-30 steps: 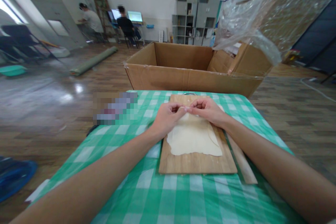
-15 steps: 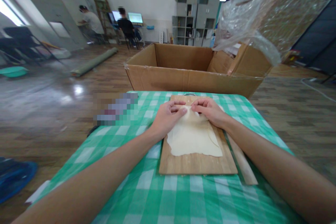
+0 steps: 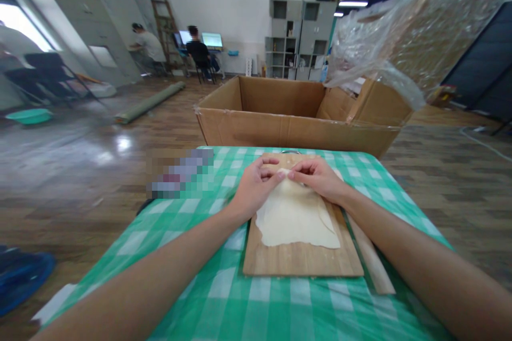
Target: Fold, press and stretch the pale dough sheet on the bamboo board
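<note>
A flat sheet of pale dough (image 3: 294, 218) lies on a wooden cutting board (image 3: 300, 260) on a table with a green and white checked cloth (image 3: 224, 293). My left hand (image 3: 256, 187) and my right hand (image 3: 318, 177) meet at the far edge of the dough. The fingers of both hands are curled and pinch that edge, which is lifted a little off the board. The fingertips touch each other over the dough.
A wooden rolling pin (image 3: 370, 258) lies along the board's right side. A large open cardboard box (image 3: 296, 117) stands just beyond the table, with crumpled clear plastic (image 3: 404, 37) above its right side. Two people sit at monitors (image 3: 196, 48) far back.
Both hands stay at the dough's far edge and keep pinching it; the fingers have shifted slightly. The camera has tilted up a little, so everything sits lower in the picture.
</note>
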The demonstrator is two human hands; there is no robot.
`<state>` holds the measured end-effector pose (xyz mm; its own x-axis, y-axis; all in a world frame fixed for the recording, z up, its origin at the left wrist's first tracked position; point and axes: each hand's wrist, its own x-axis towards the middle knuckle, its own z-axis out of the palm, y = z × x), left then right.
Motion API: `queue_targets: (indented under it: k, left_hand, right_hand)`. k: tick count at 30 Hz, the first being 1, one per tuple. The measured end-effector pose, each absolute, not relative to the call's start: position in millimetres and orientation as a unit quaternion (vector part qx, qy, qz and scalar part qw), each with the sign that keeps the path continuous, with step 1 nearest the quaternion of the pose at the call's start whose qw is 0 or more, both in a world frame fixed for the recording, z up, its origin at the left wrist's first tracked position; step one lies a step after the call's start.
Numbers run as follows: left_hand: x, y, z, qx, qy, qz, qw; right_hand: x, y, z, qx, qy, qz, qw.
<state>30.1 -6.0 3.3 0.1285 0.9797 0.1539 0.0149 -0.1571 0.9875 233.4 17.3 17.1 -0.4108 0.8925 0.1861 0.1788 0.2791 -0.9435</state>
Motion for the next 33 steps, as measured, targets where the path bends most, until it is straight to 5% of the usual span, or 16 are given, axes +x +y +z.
queue_targets:
  k: [33]
  left_hand:
    - [29.4,-6.7,4.0,0.668,0.436,0.421,0.433]
  right_hand:
    - [236.2,20.0,18.1,-0.431,-0.687,0.367,0.456]
